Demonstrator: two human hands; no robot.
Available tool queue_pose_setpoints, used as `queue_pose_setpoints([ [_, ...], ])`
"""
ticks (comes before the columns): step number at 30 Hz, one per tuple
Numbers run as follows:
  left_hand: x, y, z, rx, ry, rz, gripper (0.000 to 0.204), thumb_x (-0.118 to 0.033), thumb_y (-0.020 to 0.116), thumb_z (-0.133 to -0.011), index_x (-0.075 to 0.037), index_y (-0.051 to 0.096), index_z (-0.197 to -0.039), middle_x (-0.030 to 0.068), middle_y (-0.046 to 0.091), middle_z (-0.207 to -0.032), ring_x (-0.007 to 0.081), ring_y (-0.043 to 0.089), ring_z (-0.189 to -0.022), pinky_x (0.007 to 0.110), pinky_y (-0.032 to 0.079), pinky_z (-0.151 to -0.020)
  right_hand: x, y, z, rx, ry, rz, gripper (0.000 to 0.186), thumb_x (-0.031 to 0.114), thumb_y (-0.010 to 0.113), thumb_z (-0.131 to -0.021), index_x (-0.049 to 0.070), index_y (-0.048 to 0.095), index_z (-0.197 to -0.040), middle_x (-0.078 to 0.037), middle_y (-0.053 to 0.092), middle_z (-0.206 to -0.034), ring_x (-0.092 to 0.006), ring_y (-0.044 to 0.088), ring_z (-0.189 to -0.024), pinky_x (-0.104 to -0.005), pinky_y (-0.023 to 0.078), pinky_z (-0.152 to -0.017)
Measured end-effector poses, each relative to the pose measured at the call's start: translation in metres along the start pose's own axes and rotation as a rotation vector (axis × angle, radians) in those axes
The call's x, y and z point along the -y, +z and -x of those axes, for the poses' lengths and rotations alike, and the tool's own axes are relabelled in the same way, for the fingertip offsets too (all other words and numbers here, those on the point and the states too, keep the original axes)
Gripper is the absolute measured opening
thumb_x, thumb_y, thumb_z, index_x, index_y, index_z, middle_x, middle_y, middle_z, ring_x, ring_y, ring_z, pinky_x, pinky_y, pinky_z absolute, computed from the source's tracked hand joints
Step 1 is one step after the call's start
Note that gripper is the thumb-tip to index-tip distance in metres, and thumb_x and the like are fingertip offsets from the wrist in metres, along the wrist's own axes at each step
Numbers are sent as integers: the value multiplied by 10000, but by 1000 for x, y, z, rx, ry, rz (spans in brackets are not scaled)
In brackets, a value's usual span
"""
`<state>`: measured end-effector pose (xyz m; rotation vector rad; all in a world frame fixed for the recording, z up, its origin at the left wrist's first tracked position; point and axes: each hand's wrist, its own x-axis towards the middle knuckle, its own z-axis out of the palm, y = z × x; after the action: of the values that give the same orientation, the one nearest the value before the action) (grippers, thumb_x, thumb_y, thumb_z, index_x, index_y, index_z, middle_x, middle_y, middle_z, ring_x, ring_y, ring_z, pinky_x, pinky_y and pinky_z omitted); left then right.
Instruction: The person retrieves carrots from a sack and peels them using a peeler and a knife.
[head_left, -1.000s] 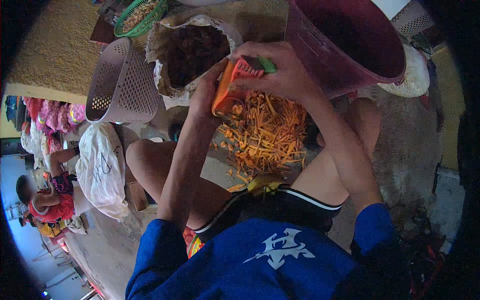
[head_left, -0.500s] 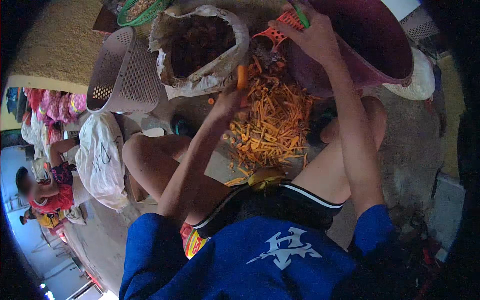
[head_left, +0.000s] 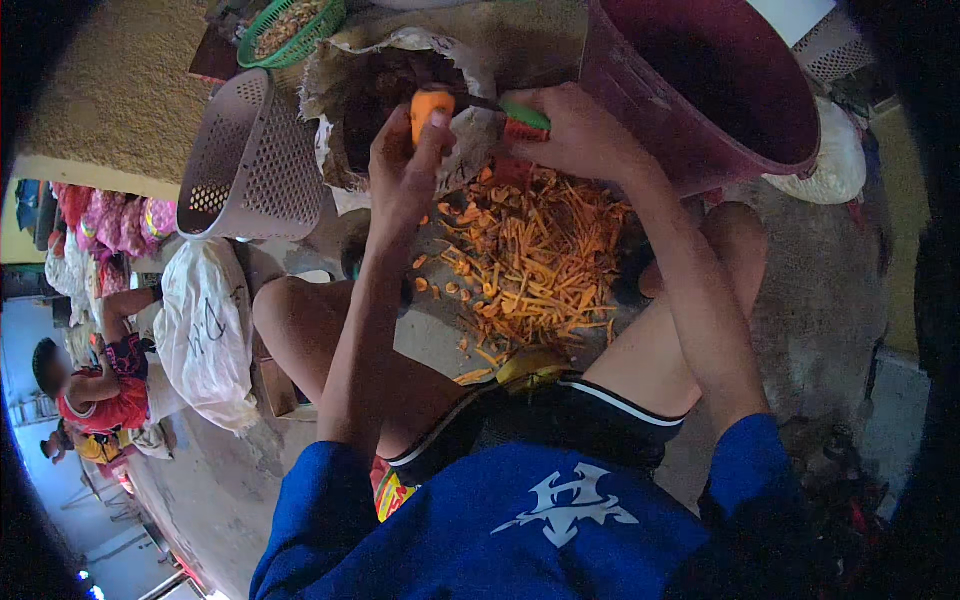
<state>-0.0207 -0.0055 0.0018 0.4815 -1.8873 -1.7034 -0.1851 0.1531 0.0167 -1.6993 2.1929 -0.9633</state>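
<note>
Held up in front of the open sack, my left hand (head_left: 405, 165) is closed around a short, thick orange carrot piece (head_left: 432, 115). My right hand (head_left: 580, 130) grips the green handle of a knife (head_left: 525, 115). Its dark blade points left and meets or nearly meets the carrot; exactly where is blurred. Below the right hand shows a bit of red plastic (head_left: 520, 138), mostly hidden. Under both hands, a heap of orange peelings and cut ends (head_left: 550, 255) spreads over the floor between my legs.
The white woven sack (head_left: 470, 155) holds dark contents. A large maroon tub (head_left: 640, 110) stands at right, a grey perforated basket (head_left: 265, 170) at left. Beyond are a green basket (head_left: 290, 30) and a tied white sack (head_left: 205, 330). Another person (head_left: 105, 385) sits far left.
My left hand has lifted the carrot up in front of the sack. My right hand has brought the knife left and down from the tub to the carrot.
</note>
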Motion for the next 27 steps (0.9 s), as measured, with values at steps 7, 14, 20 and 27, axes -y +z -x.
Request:
queue_pose_setpoints([
  [7,-5,10,6,-50,124,-92,299,-277,689,-944,12,636,-999,-4,608,-816,62,531,-761,229,437,-683,2,9,-1,-28,-46,114,439,265,773,-816,58,654,-1184,-202,702,-955,-379,687,-906,-433,541,-805],
  [14,-16,-1,7,-16,217,-286,270,-213,711,-915,46,685,-985,18,652,-787,65,557,-722,238,453,-651,7,13,-1,-71,-121,85,383,295,759,-811,101,669,-1129,-184,695,-923,-383,680,-872,-482,535,-794],
  [20,-24,-2,11,-2,204,-227,274,-192,737,-889,44,694,-1021,32,688,-853,74,590,-772,242,479,-703,10,17,-2,-101,-100,27,357,314,747,-797,109,676,-1081,-192,697,-920,-408,674,-873,-504,539,-800],
  [27,-12,-28,13,321,199,200,374,-260,789,-846,40,666,-1033,58,676,-963,117,618,-868,292,507,-749,-74,19,-10,231,336,160,458,424,768,-820,58,668,-1077,-173,694,-958,-340,693,-927,-470,533,-801],
])
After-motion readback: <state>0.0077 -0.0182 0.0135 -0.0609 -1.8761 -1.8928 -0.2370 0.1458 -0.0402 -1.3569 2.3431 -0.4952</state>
